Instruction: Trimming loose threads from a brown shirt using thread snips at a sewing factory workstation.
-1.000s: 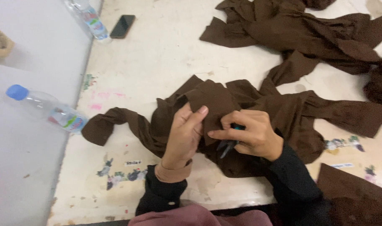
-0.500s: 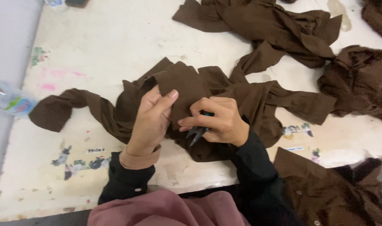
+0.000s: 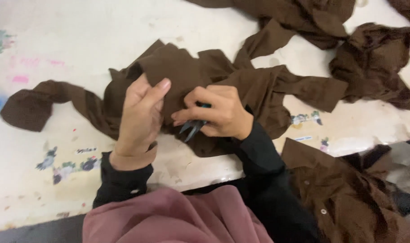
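Two hands work at a brown garment (image 3: 241, 90) that lies spread and crumpled across the middle of the white tabletop (image 3: 70, 31). On the near side of the heap, the left hand (image 3: 140, 119) is raised with its fingers loosely curled and the thumb up, gripping a folded flap of the brown cloth and holding it upright off the tabletop. Just beside it, almost touching, the right hand (image 3: 216, 112) is closed around a small pair of thread snips (image 3: 193, 127), whose dark blades point down and toward the person while a bit of teal handle shows above the fingers. This hand also pinches the cloth against the tool. Both wrists wear black sleeves, and pink fabric (image 3: 169, 216) shows at the bottom edge.

One long brown sleeve (image 3: 38, 101) of the garment trails off to the left. More brown garments (image 3: 371, 63) lie bunched at the top right, well apart from the hands, and another brown piece with buttons (image 3: 344, 198) hangs off the tabletop at the lower right. Small paint marks (image 3: 68, 164) spot the tabletop near the left wrist.
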